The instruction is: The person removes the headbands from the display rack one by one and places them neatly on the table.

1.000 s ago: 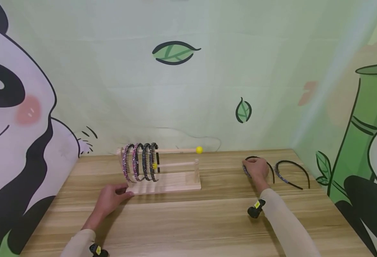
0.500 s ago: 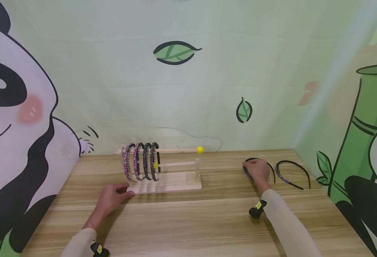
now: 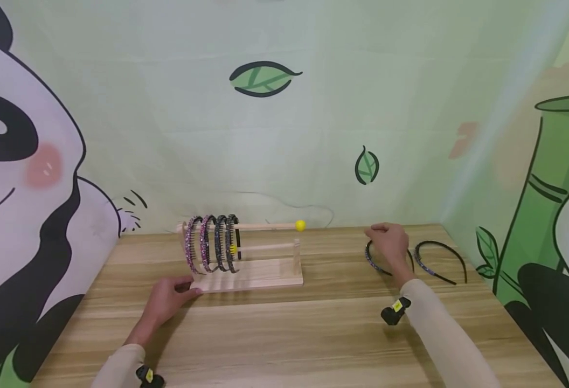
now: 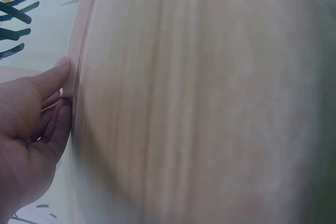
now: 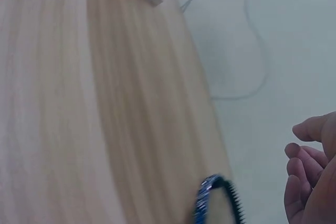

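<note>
Pinches the near left corner of a wooden headband rack (image 3: 265, 275) between thumb and curled fingers of the left hand (image 3: 165, 298). Grasps nothing with the right hand (image 3: 390, 243); hovers, thumb apart from loosely bent fingers, over a blue-glittered headband (image 5: 201, 203) lying on the surface (image 3: 284, 339). Just right of that, also flat on the surface, a second headband (image 3: 424, 266), black with a sparkling stretch, both tips toward the near right. Well left of this pair, at the rack's left end, four sparkling headbands (image 3: 219, 245) side by side over the upper dowel (image 3: 267, 227): two pinkish-purple, then two dark. At the dowel's right end, a yellow ball (image 3: 301, 225); below, a lower dowel (image 3: 267, 247) reaching the right-hand post. Along the arms, pale sleeves (image 3: 439, 328) and black wrist cameras (image 3: 395, 311). Beyond the far edge, a pale green backdrop (image 3: 178, 108) with printed panda (image 3: 37, 129), leaves (image 3: 265, 80) and bamboo (image 3: 534, 221).
</note>
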`<move>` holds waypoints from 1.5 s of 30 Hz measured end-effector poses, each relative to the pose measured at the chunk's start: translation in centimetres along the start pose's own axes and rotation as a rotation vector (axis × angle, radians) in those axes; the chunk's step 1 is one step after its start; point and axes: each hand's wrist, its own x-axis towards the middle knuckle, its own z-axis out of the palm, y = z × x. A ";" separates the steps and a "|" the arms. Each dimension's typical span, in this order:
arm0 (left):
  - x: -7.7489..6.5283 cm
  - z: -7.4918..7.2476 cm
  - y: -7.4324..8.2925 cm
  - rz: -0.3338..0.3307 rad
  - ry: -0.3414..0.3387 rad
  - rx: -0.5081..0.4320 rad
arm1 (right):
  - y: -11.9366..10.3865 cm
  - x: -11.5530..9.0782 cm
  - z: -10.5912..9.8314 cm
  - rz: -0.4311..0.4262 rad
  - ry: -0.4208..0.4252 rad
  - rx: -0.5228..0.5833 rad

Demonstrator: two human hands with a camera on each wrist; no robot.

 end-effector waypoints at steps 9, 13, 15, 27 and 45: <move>0.0 -0.2 0.1 -0.011 -0.007 0.005 | -4.7 -1.4 -0.8 -0.114 -0.018 0.054; 0.1 -0.2 0.1 -0.011 -0.009 0.009 | -7.0 -2.3 -1.0 -0.152 -0.034 0.082; 0.1 -0.2 0.0 -0.009 -0.009 0.010 | -7.8 -2.7 -1.1 -0.172 -0.051 0.103; 0.2 0.1 -0.1 0.001 0.003 -0.005 | -11.2 -5.2 -0.7 -0.270 -0.100 0.215; 0.1 0.1 -0.3 0.005 0.001 -0.013 | -15.2 -9.8 2.4 -0.411 -0.197 0.341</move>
